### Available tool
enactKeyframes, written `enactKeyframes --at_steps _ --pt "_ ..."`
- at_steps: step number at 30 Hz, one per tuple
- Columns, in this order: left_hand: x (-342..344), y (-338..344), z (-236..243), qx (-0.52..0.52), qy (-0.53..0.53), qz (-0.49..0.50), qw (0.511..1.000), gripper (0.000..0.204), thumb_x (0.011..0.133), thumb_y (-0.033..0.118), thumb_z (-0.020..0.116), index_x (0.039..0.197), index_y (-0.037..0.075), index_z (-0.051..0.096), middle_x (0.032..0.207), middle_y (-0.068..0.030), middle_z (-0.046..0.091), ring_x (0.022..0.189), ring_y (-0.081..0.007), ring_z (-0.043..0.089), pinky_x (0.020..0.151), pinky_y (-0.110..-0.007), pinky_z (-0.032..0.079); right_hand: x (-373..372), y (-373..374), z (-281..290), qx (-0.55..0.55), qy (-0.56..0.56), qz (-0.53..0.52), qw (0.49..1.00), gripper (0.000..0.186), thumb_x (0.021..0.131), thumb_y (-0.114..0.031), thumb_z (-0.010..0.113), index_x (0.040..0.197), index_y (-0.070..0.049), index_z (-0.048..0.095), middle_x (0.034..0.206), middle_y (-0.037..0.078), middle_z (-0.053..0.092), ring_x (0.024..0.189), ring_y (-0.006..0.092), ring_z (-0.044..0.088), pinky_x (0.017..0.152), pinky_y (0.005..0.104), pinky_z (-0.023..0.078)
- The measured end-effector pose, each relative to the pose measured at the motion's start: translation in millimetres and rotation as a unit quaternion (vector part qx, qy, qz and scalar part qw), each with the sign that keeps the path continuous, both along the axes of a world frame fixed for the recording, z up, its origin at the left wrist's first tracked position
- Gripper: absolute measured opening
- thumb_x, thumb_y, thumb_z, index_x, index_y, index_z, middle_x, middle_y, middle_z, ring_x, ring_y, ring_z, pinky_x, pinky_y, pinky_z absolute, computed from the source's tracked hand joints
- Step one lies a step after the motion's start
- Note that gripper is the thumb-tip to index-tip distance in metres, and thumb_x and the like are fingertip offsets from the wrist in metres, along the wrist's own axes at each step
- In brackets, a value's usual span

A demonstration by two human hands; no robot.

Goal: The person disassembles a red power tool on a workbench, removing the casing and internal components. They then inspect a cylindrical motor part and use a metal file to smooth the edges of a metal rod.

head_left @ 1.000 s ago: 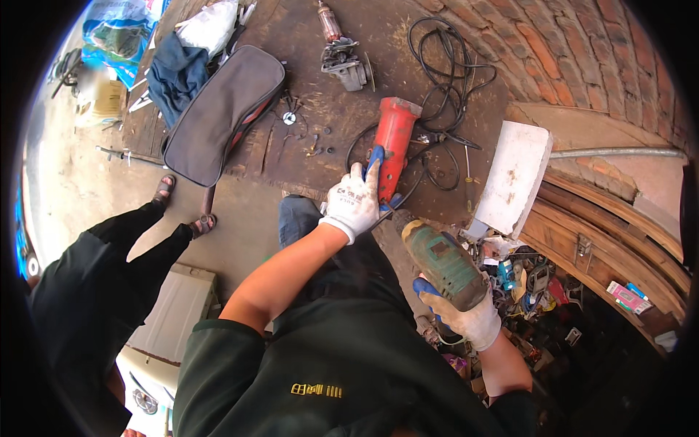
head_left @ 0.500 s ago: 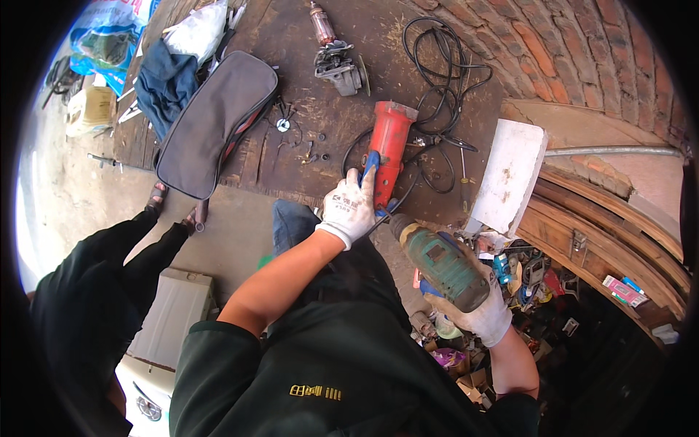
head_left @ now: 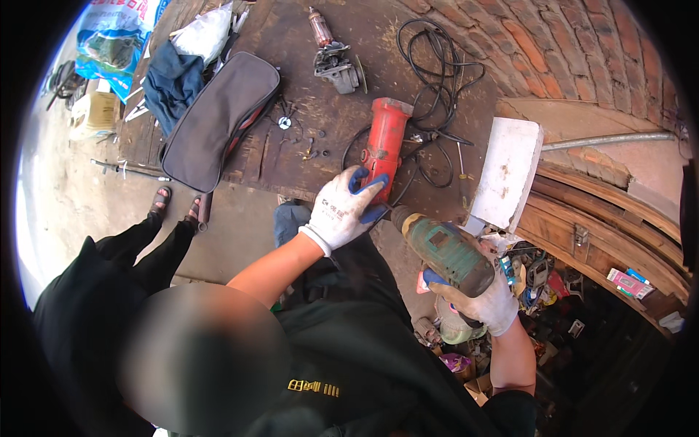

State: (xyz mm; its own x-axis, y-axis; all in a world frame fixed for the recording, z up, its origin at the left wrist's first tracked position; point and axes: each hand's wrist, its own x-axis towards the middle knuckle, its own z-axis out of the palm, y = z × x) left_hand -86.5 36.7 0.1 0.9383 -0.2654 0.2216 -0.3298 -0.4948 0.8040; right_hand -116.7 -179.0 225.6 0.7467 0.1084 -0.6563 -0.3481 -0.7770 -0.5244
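My left hand (head_left: 341, 211), in a white glove with blue fingertips, has its fingers curled round the near end of a red power-tool housing (head_left: 387, 135). The housing lies on the dark wooden table and points toward its near edge. My right hand (head_left: 496, 304), gloved too, grips a green cordless drill (head_left: 450, 255) with a yellowish collar. The drill's front end points at the housing's near end, close to my left fingertips; whether its bit touches a screw is hidden. Beyond the housing lies a grinder gear head (head_left: 338, 69) with a copper-coloured armature (head_left: 319, 29).
A black cable (head_left: 443, 76) coils at the far right, beside a screwdriver (head_left: 461, 164). A white slab (head_left: 507, 171) stands by the brick wall. Small parts (head_left: 312, 153) and a grey tool bag (head_left: 218, 124) lie leftward. A person in black (head_left: 80, 313) leans in close at my left.
My left hand has drawn slightly back, its fingers now bent at the housing's near end instead of stretched along it. The person at left has leaned in. The drill has barely moved.
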Motion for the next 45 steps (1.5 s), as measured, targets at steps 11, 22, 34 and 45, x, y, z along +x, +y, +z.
enactKeyframes --at_steps 11,22,34,45 --pt "3.9 -1.6 -17.1 -0.038 0.056 -0.08 0.994 0.035 0.075 0.025 0.078 0.11 0.022 0.074 0.09 -0.0107 0.058 0.088 -0.0315 0.061 0.075 -0.042 0.052 4.4 4.2 5.9 0.016 -0.055 0.055 0.997 0.088 0.074 -0.019 0.088 0.144 0.004 0.04 0.141 0.02 0.053 0.13 0.0292 0.054 0.107 0.0399 0.046" --pt "-0.3 -10.7 -10.7 0.0 0.067 -0.035 0.997 0.024 0.077 0.024 0.075 0.101 0.023 0.076 0.089 -0.0116 0.058 0.083 -0.0322 0.061 0.071 -0.042 0.053 -2.4 -6.9 -1.9 0.055 0.003 -0.057 0.997 0.088 0.073 -0.014 0.088 0.145 0.003 0.039 0.136 0.018 0.058 0.121 0.0262 0.06 0.1 0.037 0.05" --pt "-0.6 -17.8 -10.3 0.006 0.133 0.01 0.991 0.024 0.071 0.02 0.078 0.095 0.015 0.075 0.09 -0.0115 0.06 0.085 -0.0319 0.064 0.075 -0.041 0.054 21.1 5.6 13.3 0.147 0.054 -0.303 0.94 0.042 0.081 0.003 0.074 0.12 0.003 0.06 0.107 0.015 0.07 0.079 0.0172 0.07 0.064 0.0283 0.058" --pt "-0.6 -23.0 -13.8 -0.038 0.161 0.103 0.981 0.106 0.072 0.04 0.083 0.154 0.008 0.023 0.139 -0.0325 0.041 0.118 -0.046 0.056 0.093 -0.044 0.053 31.7 -4.4 -7.5 0.112 0.078 -0.217 0.967 0.061 0.081 -0.005 0.077 0.134 0.006 0.05 0.122 0.017 0.067 0.1 0.0228 0.07 0.081 0.0337 0.059"
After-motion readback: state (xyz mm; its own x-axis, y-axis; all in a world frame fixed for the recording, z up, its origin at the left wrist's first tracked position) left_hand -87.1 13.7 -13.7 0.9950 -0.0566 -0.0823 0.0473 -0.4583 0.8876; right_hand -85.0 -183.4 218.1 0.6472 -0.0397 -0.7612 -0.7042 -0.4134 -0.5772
